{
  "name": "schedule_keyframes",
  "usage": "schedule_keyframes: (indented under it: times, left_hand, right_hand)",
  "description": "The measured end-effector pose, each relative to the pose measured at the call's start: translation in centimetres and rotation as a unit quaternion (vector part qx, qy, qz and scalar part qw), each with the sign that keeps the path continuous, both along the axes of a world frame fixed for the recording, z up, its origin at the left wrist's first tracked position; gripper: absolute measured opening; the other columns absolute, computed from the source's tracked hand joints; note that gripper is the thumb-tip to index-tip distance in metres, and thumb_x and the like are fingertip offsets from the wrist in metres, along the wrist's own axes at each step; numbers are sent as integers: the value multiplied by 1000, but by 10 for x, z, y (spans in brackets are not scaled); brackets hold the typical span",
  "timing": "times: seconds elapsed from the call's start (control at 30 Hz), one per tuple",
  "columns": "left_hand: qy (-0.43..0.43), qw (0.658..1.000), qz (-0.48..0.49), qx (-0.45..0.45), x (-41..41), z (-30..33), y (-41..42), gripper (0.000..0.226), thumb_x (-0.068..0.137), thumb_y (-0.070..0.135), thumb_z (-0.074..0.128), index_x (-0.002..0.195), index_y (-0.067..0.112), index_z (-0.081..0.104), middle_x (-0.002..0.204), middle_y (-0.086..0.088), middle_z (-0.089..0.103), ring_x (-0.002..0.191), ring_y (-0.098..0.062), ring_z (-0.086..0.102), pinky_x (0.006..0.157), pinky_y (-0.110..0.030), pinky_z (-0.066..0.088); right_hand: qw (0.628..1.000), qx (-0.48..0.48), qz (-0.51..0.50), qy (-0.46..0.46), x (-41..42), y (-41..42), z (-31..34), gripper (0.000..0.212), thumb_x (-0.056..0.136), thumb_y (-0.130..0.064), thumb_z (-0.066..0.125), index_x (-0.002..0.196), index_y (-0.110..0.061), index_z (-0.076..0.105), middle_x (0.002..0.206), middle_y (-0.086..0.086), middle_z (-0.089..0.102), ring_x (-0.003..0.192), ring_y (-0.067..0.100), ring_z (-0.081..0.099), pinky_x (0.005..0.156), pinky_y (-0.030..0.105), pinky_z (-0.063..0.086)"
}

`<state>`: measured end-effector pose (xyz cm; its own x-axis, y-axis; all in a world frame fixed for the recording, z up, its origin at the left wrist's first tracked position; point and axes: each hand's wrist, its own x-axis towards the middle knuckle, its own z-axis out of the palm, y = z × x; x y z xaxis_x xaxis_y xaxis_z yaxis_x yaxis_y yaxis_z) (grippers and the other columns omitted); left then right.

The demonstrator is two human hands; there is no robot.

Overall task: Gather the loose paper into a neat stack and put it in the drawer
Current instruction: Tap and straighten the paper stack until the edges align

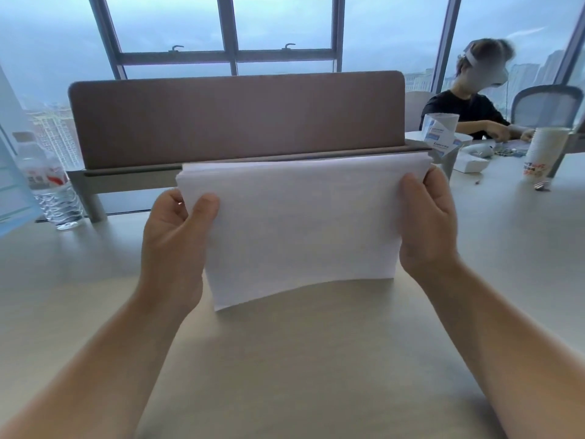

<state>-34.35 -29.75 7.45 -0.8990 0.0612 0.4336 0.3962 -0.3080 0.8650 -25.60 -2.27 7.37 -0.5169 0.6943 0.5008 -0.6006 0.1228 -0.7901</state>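
A stack of white paper (300, 223) stands upright on its long edge above the pale desk (285, 359), its sheets roughly aligned. My left hand (174, 242) grips the stack's left side, thumb on the front face. Its right side is gripped by my right hand (427, 223), thumb in front and fingers behind. The lower left corner hangs lower than the right one. No drawer is in view.
A brown divider panel (237, 118) runs across the desk behind the paper. A clear water bottle (47, 182) stands at the left. At the right are a paper cup (544, 153), a white box and small items, with a seated person (468, 99) beyond.
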Motion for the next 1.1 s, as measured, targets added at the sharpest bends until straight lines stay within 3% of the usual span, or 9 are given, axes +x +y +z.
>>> schedule_keyframes:
  times: [0.1, 0.2, 0.3, 0.43, 0.6, 0.7, 0.8, 0.87, 1.1]
  left_hand:
    - [-18, 999, -26, -27, -1, -9, 0, 20, 92, 30, 72, 110, 23, 68, 97, 7, 77, 83, -11, 71, 66, -26, 57]
    - [-39, 996, -35, -69, 3, -19, 2, 39, 70, 51, 81, 103, 30, 77, 103, 7, 80, 89, -13, 75, 83, -39, 60]
    - [-35, 997, -23, -64, 6, -17, 3, 36, 61, 57, 81, 93, 40, 81, 100, 8, 81, 88, -12, 76, 89, -45, 60]
    - [-14, 999, -31, -38, 11, -6, 4, 42, 66, 50, 83, 104, 32, 77, 105, 4, 80, 93, -19, 76, 87, -45, 60]
    - [2, 999, -25, -25, 11, -1, 5, 18, 83, 30, 80, 99, 36, 76, 103, 5, 79, 91, -19, 76, 81, -43, 61]
    - [-21, 999, -20, -39, 3, -6, 0, 21, 87, 30, 80, 107, 31, 73, 102, 7, 79, 88, -13, 75, 77, -41, 60]
    - [-62, 995, -31, -73, 2, -16, -1, 51, 65, 52, 85, 109, 28, 75, 108, 4, 80, 98, -20, 76, 93, -51, 60]
    - [-72, 993, -16, -92, 3, -21, 1, 54, 56, 58, 85, 103, 31, 79, 105, 6, 81, 98, -22, 77, 97, -56, 58]
    - [-30, 998, -8, -54, 6, -8, 2, 31, 64, 46, 89, 92, 34, 80, 98, 11, 81, 88, -11, 77, 82, -37, 59]
  right_hand:
    - [999, -13, 41, -23, -2, 0, -9, 11, 97, -21, 56, 93, -26, 65, 93, -6, 61, 86, 10, 55, 76, 29, 46]
    - [998, 6, 42, -41, -2, -5, -18, 11, 90, -29, 60, 99, -29, 66, 100, -3, 65, 91, 11, 59, 82, 34, 49]
    - [999, -3, 29, -23, 0, -8, -14, 13, 89, -27, 60, 100, -28, 66, 101, -2, 65, 91, 11, 59, 82, 36, 48]
    - [998, 33, 55, 4, 5, -15, -3, 14, 88, -29, 59, 97, -34, 69, 106, 5, 64, 96, 20, 59, 85, 43, 51]
    - [996, 54, 55, 34, 6, -16, 4, 18, 95, -16, 51, 100, -27, 65, 101, -1, 63, 93, 13, 58, 81, 32, 51]
    - [999, 43, 14, -19, -1, -6, -3, 11, 94, -22, 53, 99, -26, 61, 100, -3, 60, 90, 10, 56, 79, 34, 48]
    - [994, 31, 18, -106, -11, -4, -19, 15, 90, -32, 55, 102, -24, 61, 98, -5, 63, 88, 9, 58, 81, 40, 49]
    - [991, 39, 12, -128, -13, -5, -25, 20, 85, -38, 56, 100, -26, 61, 99, -4, 64, 89, 11, 59, 83, 43, 50]
    - [998, 37, 45, -38, -3, -8, -8, 10, 91, -24, 56, 96, -23, 65, 99, 1, 63, 91, 15, 58, 80, 37, 49]
